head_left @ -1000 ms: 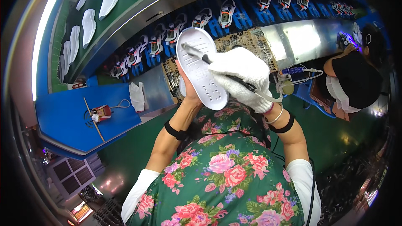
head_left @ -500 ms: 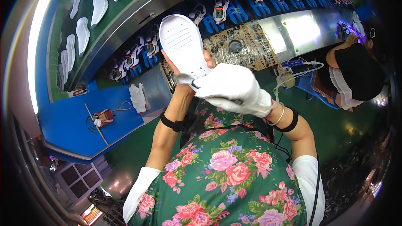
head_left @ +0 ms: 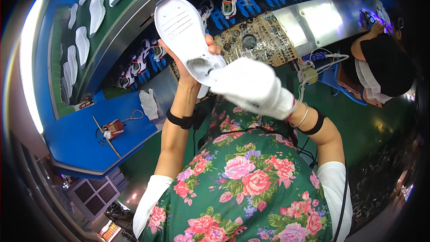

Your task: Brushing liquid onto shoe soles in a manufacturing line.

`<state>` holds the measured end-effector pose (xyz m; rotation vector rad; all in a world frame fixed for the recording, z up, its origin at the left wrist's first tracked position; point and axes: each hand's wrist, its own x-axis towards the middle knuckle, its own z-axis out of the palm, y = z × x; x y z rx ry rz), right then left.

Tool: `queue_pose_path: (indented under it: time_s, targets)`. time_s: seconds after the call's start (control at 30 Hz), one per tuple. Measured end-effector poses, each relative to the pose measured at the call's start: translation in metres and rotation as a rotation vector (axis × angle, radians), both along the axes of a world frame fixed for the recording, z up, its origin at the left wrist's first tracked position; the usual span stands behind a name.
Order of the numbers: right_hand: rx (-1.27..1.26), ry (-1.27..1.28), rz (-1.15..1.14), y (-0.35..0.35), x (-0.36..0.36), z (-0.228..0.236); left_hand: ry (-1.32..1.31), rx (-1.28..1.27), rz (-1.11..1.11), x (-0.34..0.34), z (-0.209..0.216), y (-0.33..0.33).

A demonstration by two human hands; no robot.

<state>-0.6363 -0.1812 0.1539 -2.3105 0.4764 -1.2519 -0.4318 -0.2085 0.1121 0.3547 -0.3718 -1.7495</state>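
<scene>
A white shoe sole point(head_left: 183, 31) is raised in front of me, its inner face up, with several thin lines at the far end and small holes further down. My left hand point(head_left: 179, 60), bare, grips it from beneath, with fingers curled over its right edge. My right hand point(head_left: 248, 85), in a white glove, is closed at the sole's near end. A blurred greyish patch shows on the sole beside the glove. Whatever the gloved fingers pinch is hidden. Below the sole, a small white edge pokes out near my left wrist.
White soles point(head_left: 96, 13) lie on the green belt at upper left. Half-made shoes point(head_left: 229, 2) stand on blue racks behind a taped cardboard sheet point(head_left: 264, 36). A blue side table point(head_left: 80, 139) holds a red container point(head_left: 114, 127) and a white glove point(head_left: 148, 103). A co-worker point(head_left: 385, 62) sits at right.
My left hand and the sole have shifted up and to the left. The gloved right hand has moved slightly down, and a greyish blur now shows on the sole's near part.
</scene>
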Motion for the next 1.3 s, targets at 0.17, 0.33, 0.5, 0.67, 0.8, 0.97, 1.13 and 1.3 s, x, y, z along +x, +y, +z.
queue_pose_path:
  time_s: [0.17, 0.33, 0.5, 0.67, 0.8, 0.97, 1.13, 1.3]
  targets:
    - [0.232, -0.152, 0.198, 0.001, 0.001, 0.002, -0.175, 0.041, -0.041, 0.011, -0.003, -0.003]
    - [-0.056, 0.026, -0.011, 0.005, 0.002, -0.007, -0.039, 0.068, -0.254, 0.014, -0.001, -0.010]
    - [0.218, -0.035, 0.249, 0.008, -0.001, -0.005, -0.099, 0.046, -0.460, 0.028, -0.010, -0.014]
    - [0.013, 0.072, 0.160, 0.004, -0.003, -0.010, -0.128, 0.117, -0.632, 0.032, -0.017, -0.017]
    - [0.214, -0.041, 0.328, 0.000, -0.001, -0.005, -0.150, 0.152, -0.715, 0.033, -0.019, -0.023]
    - [0.455, -0.042, 0.232, -0.009, -0.005, -0.003, -0.422, 0.307, -0.656, 0.032, -0.014, -0.027]
    - [1.037, -0.265, -0.024, -0.019, -0.018, 0.006, -0.270, 0.329, -0.280, 0.012, -0.021, 0.000]
    - [0.710, -0.154, -0.114, -0.031, -0.024, -0.004, -0.212, 0.351, -0.168, -0.012, -0.038, 0.030]
